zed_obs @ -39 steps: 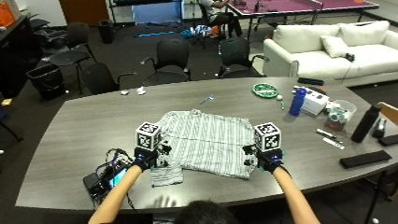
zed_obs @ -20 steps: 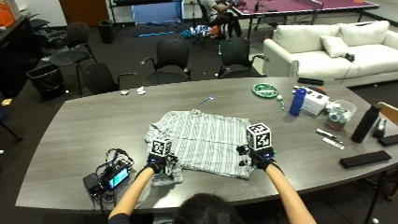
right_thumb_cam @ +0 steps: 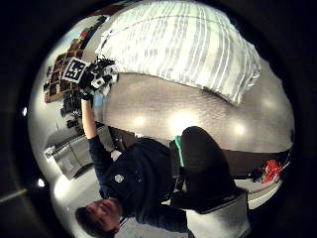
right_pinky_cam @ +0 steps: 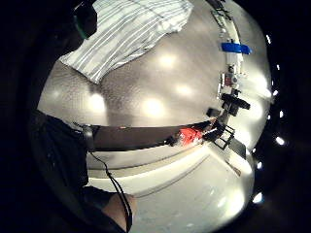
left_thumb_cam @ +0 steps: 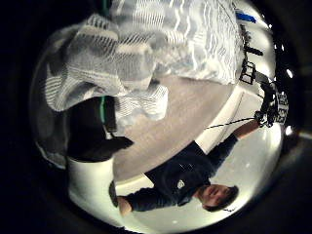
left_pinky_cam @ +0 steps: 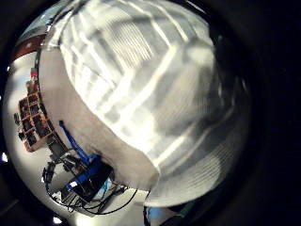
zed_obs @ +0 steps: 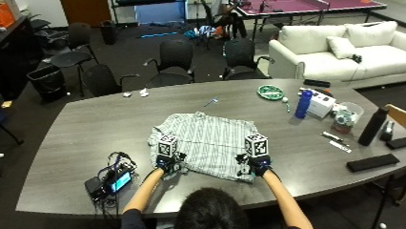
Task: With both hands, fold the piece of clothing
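Grey table (zed_obs: 95, 129) is carrying a striped shirt (zed_obs: 209, 143), lying mid-table. Left hand (zed_obs: 167, 164) is pinching its near-left corner; right hand (zed_obs: 257, 168) is sitting at the near-right edge, grip unclear. Beyond it, a blue bottle (zed_obs: 304, 103) is standing.

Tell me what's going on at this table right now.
A person is folding a striped shirt on a grey table. Both gloved hands are at the shirt's near edge: the left hand grips a bunched corner of the cloth, while the right hand is at the other near corner, its grip unclear. The shirt lies mostly flat, so the fold looks barely started.
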### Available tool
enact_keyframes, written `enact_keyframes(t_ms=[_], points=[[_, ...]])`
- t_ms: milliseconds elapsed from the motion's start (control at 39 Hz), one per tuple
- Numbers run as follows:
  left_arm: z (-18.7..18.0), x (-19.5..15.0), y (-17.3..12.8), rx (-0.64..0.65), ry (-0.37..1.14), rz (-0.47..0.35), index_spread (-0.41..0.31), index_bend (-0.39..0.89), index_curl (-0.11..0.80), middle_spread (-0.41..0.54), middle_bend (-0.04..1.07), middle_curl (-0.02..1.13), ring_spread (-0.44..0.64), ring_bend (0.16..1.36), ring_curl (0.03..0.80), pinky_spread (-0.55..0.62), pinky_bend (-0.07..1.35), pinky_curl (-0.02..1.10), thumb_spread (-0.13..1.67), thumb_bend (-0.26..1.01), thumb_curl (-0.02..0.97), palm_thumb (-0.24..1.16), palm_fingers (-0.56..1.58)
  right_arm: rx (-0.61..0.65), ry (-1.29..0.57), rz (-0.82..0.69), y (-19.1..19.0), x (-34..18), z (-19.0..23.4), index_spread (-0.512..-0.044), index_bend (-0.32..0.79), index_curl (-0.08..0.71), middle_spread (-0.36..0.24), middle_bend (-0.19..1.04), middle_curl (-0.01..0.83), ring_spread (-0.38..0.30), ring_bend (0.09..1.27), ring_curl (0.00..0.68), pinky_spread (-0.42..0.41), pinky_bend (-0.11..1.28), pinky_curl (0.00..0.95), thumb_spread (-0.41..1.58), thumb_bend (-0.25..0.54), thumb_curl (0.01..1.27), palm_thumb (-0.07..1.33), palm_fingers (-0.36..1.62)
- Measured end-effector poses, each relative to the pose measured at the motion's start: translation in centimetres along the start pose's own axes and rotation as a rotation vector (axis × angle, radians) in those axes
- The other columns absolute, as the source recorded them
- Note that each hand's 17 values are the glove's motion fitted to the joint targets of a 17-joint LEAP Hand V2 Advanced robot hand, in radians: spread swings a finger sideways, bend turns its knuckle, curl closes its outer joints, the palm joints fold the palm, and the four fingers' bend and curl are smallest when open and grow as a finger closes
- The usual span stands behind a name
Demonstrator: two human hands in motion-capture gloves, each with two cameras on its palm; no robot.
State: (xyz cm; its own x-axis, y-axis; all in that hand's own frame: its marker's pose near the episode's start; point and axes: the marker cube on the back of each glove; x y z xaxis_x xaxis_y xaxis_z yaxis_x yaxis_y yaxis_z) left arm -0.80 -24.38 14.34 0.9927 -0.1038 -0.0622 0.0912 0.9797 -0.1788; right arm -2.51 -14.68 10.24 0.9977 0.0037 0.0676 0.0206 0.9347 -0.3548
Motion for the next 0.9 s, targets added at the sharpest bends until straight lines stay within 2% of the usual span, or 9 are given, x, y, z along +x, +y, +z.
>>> enact_keyframes(t_ms=[102,154,256,333,564,589,666,769,897], points=[[-0.5,0.4,-0.8,0.049,-0.013,-0.015,-0.16,0.29,0.29,-0.022,0.42,0.3,0.07,0.57,0.235,0.01,0.4,0.3,1.1,0.04,0.415,0.63,0.78,0.071,-0.01,-0.056,0.0,-1.7,0.4,-0.24,0.12,0.237,-0.066,0.23,0.404,-0.103,0.48,0.369,0.042,0.39,0.346,1.18,-0.025,0.33,0.55,0.56],[-1.1,0.8,-1.2,0.093,-0.021,0.022,-0.182,0.32,0.311,-0.066,0.45,0.33,-0.01,0.58,0.25,-0.06,0.39,0.31,1.1,0.06,0.432,0.68,0.95,0.085,-0.021,-0.06,-1.1,-2.0,1.1,-0.23,0.12,0.239,-0.068,0.23,0.406,-0.109,0.47,0.37,0.041,0.39,0.346,1.18,-0.026,0.33,0.54,0.56],[-2.8,1.4,-2.0,0.157,-0.038,0.073,-0.207,0.32,0.346,-0.127,0.45,0.37,-0.12,0.56,0.287,-0.12,0.37,0.34,1.12,0.08,0.45,0.75,1.03,0.033,-0.101,-0.058,-3.9,-2.8,3.2,-0.217,0.14,0.249,-0.075,0.22,0.411,-0.117,0.47,0.375,0.032,0.38,0.346,1.17,-0.021,0.34,0.54,0.57],[-4.5,1.8,-2.2,0.19,-0.063,0.074,-0.21,0.3,0.362,-0.157,0.45,0.4,-0.16,0.54,0.308,-0.16,0.35,0.36,1.17,0.09,0.457,0.77,1.04,0.098,-0.094,-0.133,-6.5,-3.5,4.2,-0.213,0.15,0.259,-0.082,0.2,0.413,-0.125,0.47,0.377,0.012,0.38,0.346,1.17,-0.005,0.35,0.57,0.59],[-6.5,1.8,-1.7,0.172,-0.078,0.038,-0.212,0.22,0.398,-0.207,0.43,0.44,-0.24,0.49,0.342,-0.21,0.3,0.39,1.27,0.09,0.471,0.78,1.07,0.054,-0.063,-0.064,-8.2,-4.4,4.5,-0.22,0.11,0.255,-0.122,0.18,0.427,-0.176,0.52,0.398,-0.12,0.47,0.367,1.18,0.044,0.42,0.73,0.73],[-6.6,1.7,-1.7,0.181,-0.082,0.027,-0.213,0.21,0.402,-0.211,0.42,0.44,-0.24,0.48,0.344,-0.21,0.3,0.39,1.28,0.09,0.471,0.78,1.07,0.064,-0.056,-0.06,-8.3,-4.3,4.3,-0.223,0.13,0.266,-0.127,0.22,0.445,-0.18,0.55,0.418,-0.139,0.47,0.381,1.17,0.055,0.43,0.75,0.79],[-6.5,1.7,-1.8,0.189,-0.086,0.025,-0.211,0.19,0.412,-0.219,0.41,0.45,-0.25,0.46,0.351,-0.22,0.29,0.4,1.31,0.09,0.472,0.78,1.07,0.133,-0.019,-0.059,-9.1,-3.9,3.7,-0.23,0.14,0.267,-0.143,0.21,0.452,-0.192,0.55,0.417,-0.175,0.52,0.391,1.04,0.07,0.49,0.85,0.91],[-6.0,2.1,-1.6,0.204,-0.091,0.085,-0.208,0.17,0.423,-0.227,0.39,0.47,-0.26,0.45,0.361,-0.23,0.27,0.4,1.33,0.08,0.473,0.77,1.08,0.163,0.002,-0.031,-9.4,-3.5,3.5,-0.241,0.22,0.313,-0.161,0.25,0.477,-0.201,0.54,0.432,-0.218,0.49,0.394,0.84,0.064,0.54,0.93,1.15],[-4.6,2.2,1.2,0.183,-0.143,0.122,-0.209,0.16,0.433,-0.228,0.38,0.48,-0.26,0.44,0.372,-0.23,0.26,0.41,1.37,0.08,0.474,0.77,1.08,0.18,-0.007,-0.057,-8.0,-3.2,3.6,-0.244,0.25,0.37,-0.186,0.3,0.514,-0.22,0.56,0.463,-0.261,0.5,0.416,0.66,0.054,0.6,1.0,1.26]])
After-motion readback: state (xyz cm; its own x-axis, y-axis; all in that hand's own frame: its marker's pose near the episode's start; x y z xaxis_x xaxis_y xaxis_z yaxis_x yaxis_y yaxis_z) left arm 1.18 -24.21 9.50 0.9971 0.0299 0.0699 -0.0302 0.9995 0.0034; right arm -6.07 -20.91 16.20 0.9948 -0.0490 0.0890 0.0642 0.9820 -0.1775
